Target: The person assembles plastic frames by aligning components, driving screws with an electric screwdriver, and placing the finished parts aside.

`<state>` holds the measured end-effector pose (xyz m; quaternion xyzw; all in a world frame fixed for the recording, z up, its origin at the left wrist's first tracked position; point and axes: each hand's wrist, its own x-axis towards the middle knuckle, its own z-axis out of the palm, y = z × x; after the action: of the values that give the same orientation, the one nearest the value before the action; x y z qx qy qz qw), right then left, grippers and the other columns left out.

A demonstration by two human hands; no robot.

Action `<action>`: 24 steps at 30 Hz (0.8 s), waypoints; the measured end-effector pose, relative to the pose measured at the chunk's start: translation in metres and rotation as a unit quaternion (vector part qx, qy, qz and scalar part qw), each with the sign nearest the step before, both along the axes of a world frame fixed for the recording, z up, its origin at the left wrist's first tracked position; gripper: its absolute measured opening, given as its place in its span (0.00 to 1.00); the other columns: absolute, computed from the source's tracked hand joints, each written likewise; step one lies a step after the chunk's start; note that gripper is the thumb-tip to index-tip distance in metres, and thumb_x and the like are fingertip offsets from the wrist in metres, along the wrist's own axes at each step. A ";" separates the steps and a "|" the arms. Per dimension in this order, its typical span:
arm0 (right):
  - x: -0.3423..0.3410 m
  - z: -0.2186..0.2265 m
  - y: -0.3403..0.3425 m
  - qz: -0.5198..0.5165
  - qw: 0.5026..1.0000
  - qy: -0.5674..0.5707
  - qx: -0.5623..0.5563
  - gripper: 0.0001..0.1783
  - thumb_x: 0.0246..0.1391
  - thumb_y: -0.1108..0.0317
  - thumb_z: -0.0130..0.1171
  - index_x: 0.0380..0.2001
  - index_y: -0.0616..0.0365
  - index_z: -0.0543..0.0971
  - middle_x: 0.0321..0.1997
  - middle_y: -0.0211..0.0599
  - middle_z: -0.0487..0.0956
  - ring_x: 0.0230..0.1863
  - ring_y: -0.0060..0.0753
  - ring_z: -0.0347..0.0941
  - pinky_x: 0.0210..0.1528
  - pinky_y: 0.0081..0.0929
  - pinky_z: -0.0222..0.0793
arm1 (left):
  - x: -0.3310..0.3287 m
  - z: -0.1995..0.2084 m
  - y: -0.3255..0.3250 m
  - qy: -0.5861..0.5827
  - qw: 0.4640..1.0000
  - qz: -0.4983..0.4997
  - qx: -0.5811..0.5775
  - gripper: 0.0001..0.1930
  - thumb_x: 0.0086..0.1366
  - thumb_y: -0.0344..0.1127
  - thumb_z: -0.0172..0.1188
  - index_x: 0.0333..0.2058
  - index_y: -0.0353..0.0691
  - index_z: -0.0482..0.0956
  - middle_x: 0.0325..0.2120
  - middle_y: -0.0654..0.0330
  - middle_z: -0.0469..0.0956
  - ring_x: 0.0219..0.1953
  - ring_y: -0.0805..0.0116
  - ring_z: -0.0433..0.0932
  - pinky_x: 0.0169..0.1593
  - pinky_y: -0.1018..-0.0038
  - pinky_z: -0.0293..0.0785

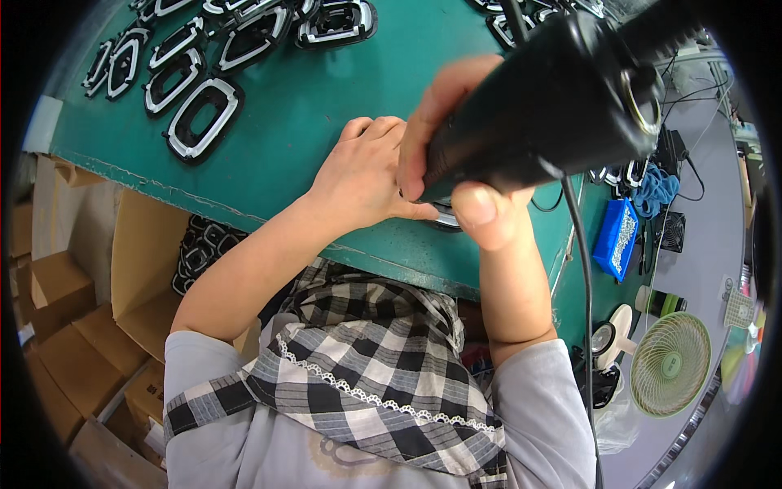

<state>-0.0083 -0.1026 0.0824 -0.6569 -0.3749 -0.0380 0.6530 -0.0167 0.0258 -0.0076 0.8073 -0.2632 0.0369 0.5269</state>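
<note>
My right hand (489,216) is wrapped around a thick black electric screwdriver (538,114), fingers on its far side and thumb on the near side. The tool slants down toward the table, and its tip is hidden. Close beside it, my left hand (358,175) lies low over the table with curled fingers. Its thumb presses on a black oval frame with a silvery-white rim (446,215). Only the near edge of that frame shows between my hands; they and the tool cover the rest.
Several similar frames (204,121) lie at the far left of the green table (285,122). A black cable (580,285) hangs at the right. Beyond it are a blue bin of small metal parts (616,239) and a fan (670,364). Cardboard boxes (61,281) stand at the left.
</note>
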 end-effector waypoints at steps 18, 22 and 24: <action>0.007 -0.008 -0.006 -0.011 1.000 -0.014 0.015 0.35 0.50 0.41 0.61 0.40 0.65 0.65 0.17 0.40 0.73 0.15 0.28 0.70 0.17 0.20 0.66 | -0.008 -0.005 -0.007 -0.112 0.964 0.052 0.235 0.50 0.39 0.66 0.67 0.55 0.37 0.65 0.54 0.59 0.67 0.59 0.62 0.62 0.62 0.60 0.52; 0.011 0.018 -0.034 -0.158 0.984 -0.032 0.082 0.29 0.59 0.42 0.39 0.46 0.59 0.65 0.18 0.46 0.72 0.16 0.37 0.68 0.20 0.32 0.68 | -0.006 -0.002 -0.007 -0.089 0.964 0.033 0.247 0.55 0.33 0.66 0.70 0.59 0.41 0.62 0.56 0.54 0.66 0.61 0.54 0.60 0.65 0.60 0.50; 0.010 0.035 -0.055 -0.198 0.950 -0.017 0.242 0.26 0.59 0.46 0.45 0.43 0.60 0.65 0.17 0.44 0.74 0.14 0.34 0.70 0.18 0.28 0.69 | -0.007 0.001 -0.007 -0.091 0.970 0.030 0.222 0.54 0.35 0.66 0.69 0.59 0.41 0.62 0.56 0.54 0.66 0.61 0.53 0.60 0.65 0.59 0.50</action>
<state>0.0022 -0.1572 0.1175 -0.5393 -0.2276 -0.2670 0.7655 -0.0238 0.0187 -0.0063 0.9047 -0.2877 0.0665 0.3071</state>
